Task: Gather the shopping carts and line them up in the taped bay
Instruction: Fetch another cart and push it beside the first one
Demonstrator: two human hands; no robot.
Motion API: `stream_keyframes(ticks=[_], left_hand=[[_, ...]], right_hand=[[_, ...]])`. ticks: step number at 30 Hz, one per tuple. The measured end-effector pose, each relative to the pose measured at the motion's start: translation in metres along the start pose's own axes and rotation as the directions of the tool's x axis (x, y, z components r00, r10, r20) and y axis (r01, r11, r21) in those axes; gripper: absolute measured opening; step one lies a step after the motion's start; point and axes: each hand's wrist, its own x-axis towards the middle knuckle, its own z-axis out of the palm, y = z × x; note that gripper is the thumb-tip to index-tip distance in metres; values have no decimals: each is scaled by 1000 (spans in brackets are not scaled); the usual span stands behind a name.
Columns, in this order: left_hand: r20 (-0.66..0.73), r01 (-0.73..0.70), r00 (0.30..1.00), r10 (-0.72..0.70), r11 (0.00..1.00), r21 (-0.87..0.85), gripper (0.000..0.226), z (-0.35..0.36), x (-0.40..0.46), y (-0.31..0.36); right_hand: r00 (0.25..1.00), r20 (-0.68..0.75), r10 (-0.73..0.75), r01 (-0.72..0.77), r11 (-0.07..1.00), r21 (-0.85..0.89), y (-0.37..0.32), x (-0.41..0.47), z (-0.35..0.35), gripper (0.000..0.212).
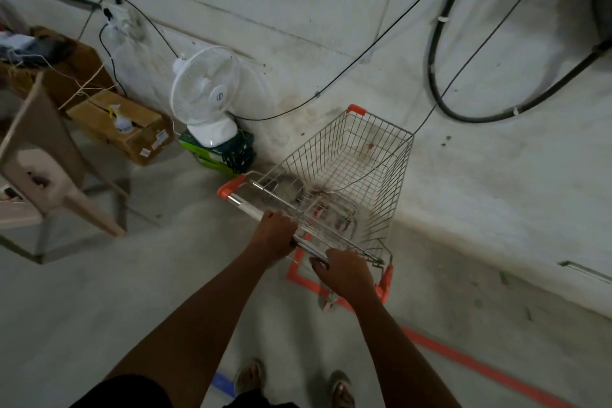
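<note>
A wire shopping cart (371, 156) with orange corner caps stands in front of me, its nose close to the white wall. My left hand (275, 235) and my right hand (347, 272) both grip its metal handle bar (245, 207). Orange floor tape (304, 281) forms a corner under the cart's rear and runs off to the lower right. The basket looks empty.
A white fan (205, 93) sits on a green box (225, 152) left of the cart. Cardboard boxes (122, 126) and a plastic chair (43, 159) stand further left. Black cables (440, 89) hang on the wall. A short blue tape strip (223, 382) lies by my feet.
</note>
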Motion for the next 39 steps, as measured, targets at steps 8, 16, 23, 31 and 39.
stream_keyframes(ticks=[8, 16, 23, 31, 39], left_hand=[[42, 174, 984, -173, 984, -41, 14, 11, -40, 44], [32, 357, 934, -356, 932, -60, 13, 28, -100, 140], [26, 479, 878, -479, 877, -19, 18, 31, -141, 237], [8, 620, 784, -620, 784, -5, 19, 34, -178, 345], [77, 721, 693, -717, 691, -51, 18, 28, -197, 447]], right_hand=[[988, 15, -156, 156, 987, 30, 25, -45, 5, 58], [940, 15, -342, 342, 939, -31, 84, -112, 4, 54], [896, -2, -444, 443, 895, -43, 143, -164, 2, 65], [852, 96, -515, 510, 857, 68, 203, -203, -11, 65], [802, 260, -538, 548, 835, 37, 257, -230, -38, 51]])
